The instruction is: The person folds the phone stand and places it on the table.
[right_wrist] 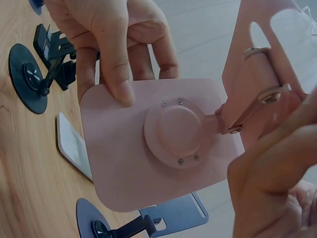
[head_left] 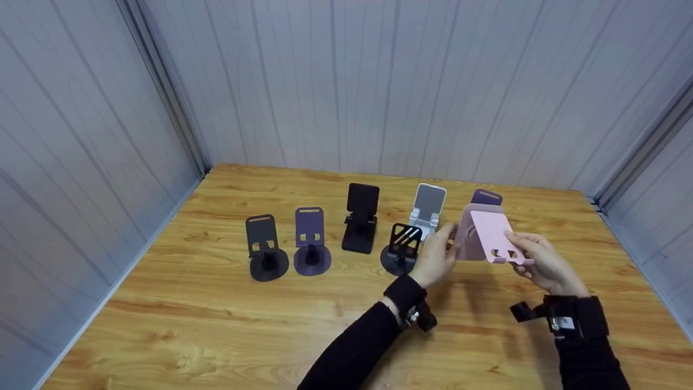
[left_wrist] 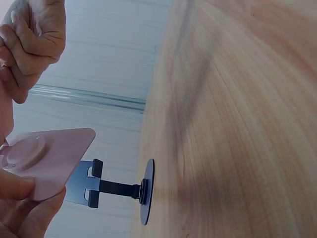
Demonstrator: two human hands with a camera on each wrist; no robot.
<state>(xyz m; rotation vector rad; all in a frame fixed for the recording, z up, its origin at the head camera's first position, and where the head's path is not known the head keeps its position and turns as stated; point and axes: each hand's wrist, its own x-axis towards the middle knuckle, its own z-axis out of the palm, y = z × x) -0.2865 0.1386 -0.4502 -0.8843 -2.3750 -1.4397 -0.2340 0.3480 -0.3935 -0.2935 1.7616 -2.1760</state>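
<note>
A pink phone stand (head_left: 491, 230) is held up off the table between both hands. My left hand (head_left: 435, 260) pinches the edge of its flat base plate (right_wrist: 119, 148), thumb on the face with the round screwed hub. The right hand (head_left: 544, 265) grips the phone rest at its right side, near the two cut-outs and lower lip. In the right wrist view, a hinged arm (right_wrist: 255, 79) joins base and rest. Behind the pink stand, a purple phone stand (head_left: 487, 196) is partly hidden. A white phone stand (head_left: 430, 200) stands just beyond my left hand.
Close to the left hand is a black slotted phone stand (head_left: 403, 244) on a round base. Further left stand a black phone stand (head_left: 363, 203), a purple one (head_left: 310, 227) and a dark grey one (head_left: 261, 233). Panelled walls (head_left: 335, 86) enclose the wooden table (head_left: 216, 330).
</note>
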